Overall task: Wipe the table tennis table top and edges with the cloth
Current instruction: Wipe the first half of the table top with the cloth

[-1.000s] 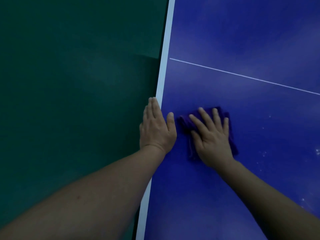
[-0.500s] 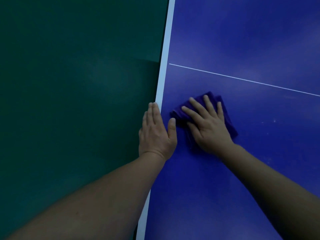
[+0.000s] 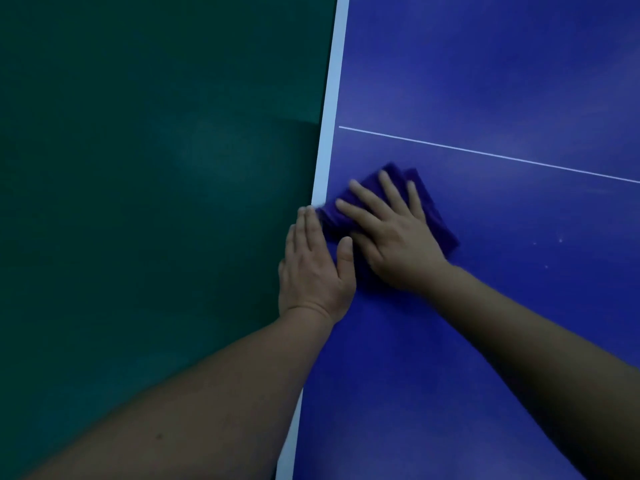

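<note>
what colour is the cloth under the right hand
The cloth is dark purple, a shade redder than the blue table top. The head view, the only one, shows it.

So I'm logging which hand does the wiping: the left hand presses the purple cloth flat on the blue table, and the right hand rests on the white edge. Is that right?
The hands are swapped. In the head view the right hand presses the purple cloth flat on the blue table, and the left hand rests on the white edge.
</note>
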A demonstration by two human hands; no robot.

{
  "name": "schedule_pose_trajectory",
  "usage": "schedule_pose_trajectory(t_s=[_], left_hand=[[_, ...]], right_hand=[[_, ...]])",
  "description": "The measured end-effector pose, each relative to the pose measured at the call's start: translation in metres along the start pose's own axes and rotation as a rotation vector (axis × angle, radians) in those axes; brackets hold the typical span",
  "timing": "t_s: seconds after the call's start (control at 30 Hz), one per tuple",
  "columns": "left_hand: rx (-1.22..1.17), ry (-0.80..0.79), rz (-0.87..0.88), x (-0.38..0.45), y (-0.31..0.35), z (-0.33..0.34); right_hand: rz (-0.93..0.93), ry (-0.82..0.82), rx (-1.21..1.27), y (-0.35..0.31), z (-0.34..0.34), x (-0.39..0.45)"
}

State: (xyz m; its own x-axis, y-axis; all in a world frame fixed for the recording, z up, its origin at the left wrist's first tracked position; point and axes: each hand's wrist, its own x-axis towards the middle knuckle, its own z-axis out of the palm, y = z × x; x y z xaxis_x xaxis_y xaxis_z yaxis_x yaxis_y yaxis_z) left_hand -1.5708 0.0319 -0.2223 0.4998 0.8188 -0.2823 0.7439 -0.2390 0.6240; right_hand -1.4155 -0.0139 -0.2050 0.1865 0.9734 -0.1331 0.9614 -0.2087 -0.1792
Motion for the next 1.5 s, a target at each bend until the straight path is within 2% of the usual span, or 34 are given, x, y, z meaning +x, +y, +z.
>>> schedule_pose_trajectory(t_s=[0.1, 0.2, 0.27, 0.37, 0.43, 0.5, 0.57, 0.63, 0.73, 0.8, 0.9, 0.97, 1.03, 1.17, 1.27, 1.33, 1.4, 1.5], left_hand=[[0.017, -0.013, -0.009, 0.000, 0.002, -0.001], [0.049, -0.019, -0.013, -0.002, 0.004, -0.001], [0.074, -0.027, -0.015, -0.002, 0.003, 0.000], [0.098, -0.005, 0.004, -0.001, 0.003, -0.001], [0.103, 0.000, 0.039, -0.001, 0.003, -0.001], [0.121, 0.008, 0.048, 0.000, 0.002, -0.001], [0.135, -0.002, 0.040, 0.000, 0.002, -0.002], [0.139, -0.009, 0.035, -0.001, 0.003, -0.002], [0.150, -0.009, 0.041, -0.001, 0.002, -0.001], [0.161, -0.016, 0.043, -0.001, 0.002, -0.001], [0.192, -0.008, 0.066, -0.001, 0.002, -0.002], [0.222, -0.014, 0.094, -0.002, 0.002, -0.001], [0.256, -0.020, 0.117, -0.003, 0.001, -0.001], [0.306, -0.020, 0.159, -0.002, 0.001, -0.001], [0.351, -0.008, 0.202, -0.003, 0.001, -0.001], [0.365, 0.006, 0.227, -0.005, 0.002, -0.001], [0.379, 0.018, 0.275, -0.006, 0.002, -0.003], [0.395, -0.004, 0.447, -0.009, 0.003, -0.004]], right_hand=[[0.096, -0.012, -0.002, 0.031, -0.003, -0.030], [0.422, 0.032, 0.054, 0.055, -0.014, 0.020], [0.552, 0.049, 0.077, 0.046, -0.016, 0.062], [0.386, 0.060, 0.053, 0.002, -0.004, 0.069], [0.277, 0.081, 0.044, -0.021, 0.004, 0.025], [0.281, 0.071, 0.062, -0.018, 0.007, -0.027], [0.355, 0.073, 0.063, 0.004, 0.005, -0.064], [0.505, 0.075, 0.063, 0.032, -0.001, -0.073], [0.743, 0.103, 0.114, 0.074, -0.012, -0.027], [0.800, 0.119, 0.142, 0.085, -0.018, 0.021], [0.663, 0.112, 0.126, 0.054, -0.009, 0.042], [0.478, 0.115, 0.067, 0.019, 0.001, 0.002], [0.417, 0.088, 0.049, 0.011, 0.003, -0.053], [0.667, 0.073, 0.065, 0.068, -0.009, -0.086], [0.856, 0.117, 0.132, 0.107, -0.016, -0.037], [0.883, 0.136, 0.161, 0.116, -0.020, 0.005], [0.787, 0.127, 0.146, 0.104, -0.019, 0.029], [0.434, 0.086, 0.083, 0.065, -0.006, -0.005]])
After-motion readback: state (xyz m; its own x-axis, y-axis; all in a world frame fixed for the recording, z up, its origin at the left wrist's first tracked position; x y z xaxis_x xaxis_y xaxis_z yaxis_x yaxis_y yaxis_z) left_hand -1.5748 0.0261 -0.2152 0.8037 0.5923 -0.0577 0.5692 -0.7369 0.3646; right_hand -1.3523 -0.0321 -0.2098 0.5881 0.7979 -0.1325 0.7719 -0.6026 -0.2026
